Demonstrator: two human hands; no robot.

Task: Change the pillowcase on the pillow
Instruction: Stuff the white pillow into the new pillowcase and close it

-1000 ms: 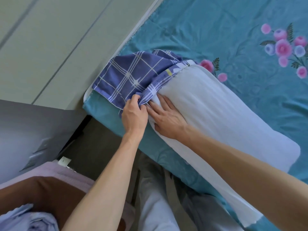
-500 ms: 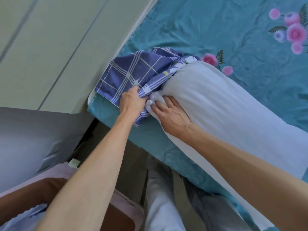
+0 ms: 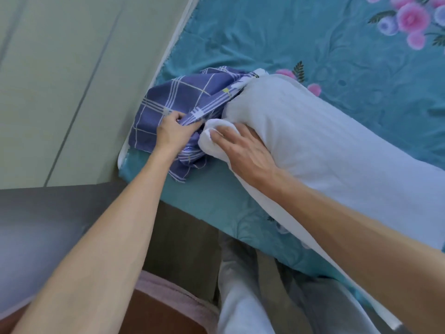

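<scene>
A long white pillow [image 3: 313, 141] lies across the near corner of the bed. A blue plaid pillowcase [image 3: 183, 97] sits bunched at the pillow's left end, its opening against that end. My left hand [image 3: 173, 133] pinches the near edge of the pillowcase. My right hand [image 3: 243, 148] grips the pillow's near left corner, fingers curled over the bunched white fabric. The two hands are close together at the pillowcase opening. The far edge of the opening lies along the top of the pillow.
The bed carries a teal sheet [image 3: 313, 44] with pink flowers. A pale green wall [image 3: 60, 80] runs along the bed's left side. A grey surface [image 3: 43, 225] stands to the lower left. My legs in light trousers [image 3: 240, 297] are below the bed edge.
My left hand has pulled the pillowcase edge outward to the left. My right hand has gathered the pillow's corner into a bunch. The view has moved closer.
</scene>
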